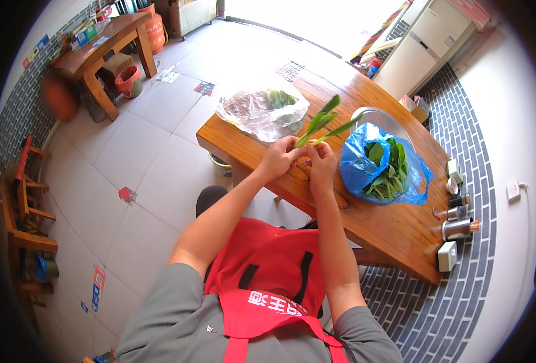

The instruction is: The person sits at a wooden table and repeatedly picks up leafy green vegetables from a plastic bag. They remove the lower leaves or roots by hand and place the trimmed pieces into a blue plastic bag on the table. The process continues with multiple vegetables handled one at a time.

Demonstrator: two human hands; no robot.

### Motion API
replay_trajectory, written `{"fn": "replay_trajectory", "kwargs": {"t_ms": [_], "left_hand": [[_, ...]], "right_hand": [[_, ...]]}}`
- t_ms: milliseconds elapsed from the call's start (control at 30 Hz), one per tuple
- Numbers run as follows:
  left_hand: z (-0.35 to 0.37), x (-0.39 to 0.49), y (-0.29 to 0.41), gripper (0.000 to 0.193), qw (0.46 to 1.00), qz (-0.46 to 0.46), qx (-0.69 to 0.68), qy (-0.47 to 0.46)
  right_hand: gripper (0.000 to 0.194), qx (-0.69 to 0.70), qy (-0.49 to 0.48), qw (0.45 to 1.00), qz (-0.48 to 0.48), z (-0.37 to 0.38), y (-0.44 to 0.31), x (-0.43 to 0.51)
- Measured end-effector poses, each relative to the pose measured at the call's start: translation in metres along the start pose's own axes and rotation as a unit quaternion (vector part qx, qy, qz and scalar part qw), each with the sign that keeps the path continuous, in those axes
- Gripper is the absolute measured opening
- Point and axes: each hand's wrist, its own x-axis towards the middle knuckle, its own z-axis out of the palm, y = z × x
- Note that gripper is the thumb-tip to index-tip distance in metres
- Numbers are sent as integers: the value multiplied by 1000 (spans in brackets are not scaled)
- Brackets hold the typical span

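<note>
Over the near edge of a wooden table [377, 227], my left hand [279, 159] grips the lower end of a leafy green vegetable [319, 121], its leaves pointing away from me. My right hand [323, 165] pinches a stalk of the same greens close beside it, fingertips nearly touching the left ones. To the right, an open blue plastic bag [363, 156] holds a pile of leafy greens [388, 174]. Beyond my left hand lies a clear plastic bag [261, 120] with more greens and something brownish inside. The stalk ends are partly hidden by my fingers.
Behind the blue bag sits a round metal basin [365, 113]. Along the wall stand a toothpick holder [461, 229], small jars and a white box [447, 256]. Under the table's left end is a bucket [219, 165]. A second wooden table [109, 43] stands far left.
</note>
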Motion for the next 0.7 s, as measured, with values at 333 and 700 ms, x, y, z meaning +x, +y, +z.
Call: {"fn": "replay_trajectory", "kwargs": {"t_ms": [333, 700], "left_hand": [[1, -1, -13, 22, 997, 2, -83, -1], [-1, -5, -4, 30, 991, -47, -129, -6]], "right_hand": [[15, 224, -35, 973, 35, -5, 31, -3], [22, 228, -28, 971, 61, -15, 18, -2]]}}
